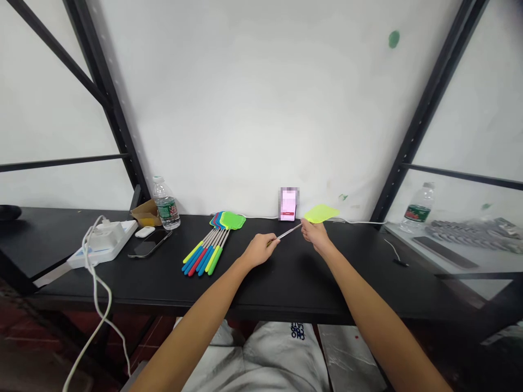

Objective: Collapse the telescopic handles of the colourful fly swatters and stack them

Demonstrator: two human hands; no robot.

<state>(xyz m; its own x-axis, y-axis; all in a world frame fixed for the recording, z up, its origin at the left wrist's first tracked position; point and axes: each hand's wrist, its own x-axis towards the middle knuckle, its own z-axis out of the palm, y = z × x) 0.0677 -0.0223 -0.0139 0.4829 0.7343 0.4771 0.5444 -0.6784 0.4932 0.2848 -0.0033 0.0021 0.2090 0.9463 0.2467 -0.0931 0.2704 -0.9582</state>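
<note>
A fly swatter (321, 213) with a yellow-green head and a thin metal rod is held slantwise above the black table, between both hands. My left hand (261, 249) is closed around its handle end, which the fingers hide. My right hand (315, 234) grips the rod close to the head, at the upper right. To the left of my left hand lies a fanned row of several fly swatters (213, 245), with handles in blue, red, yellow and green toward me. A bright green head tops that row, overlapping blue and red ones.
A lit phone (288, 204) leans against the wall. At left are a water bottle (166, 204), a cardboard box (146, 213), a dark phone (150, 243), a white earphone case (144, 232) and a power strip (107, 239) with cables. Another bottle (418, 209) stands right, beyond the frame post.
</note>
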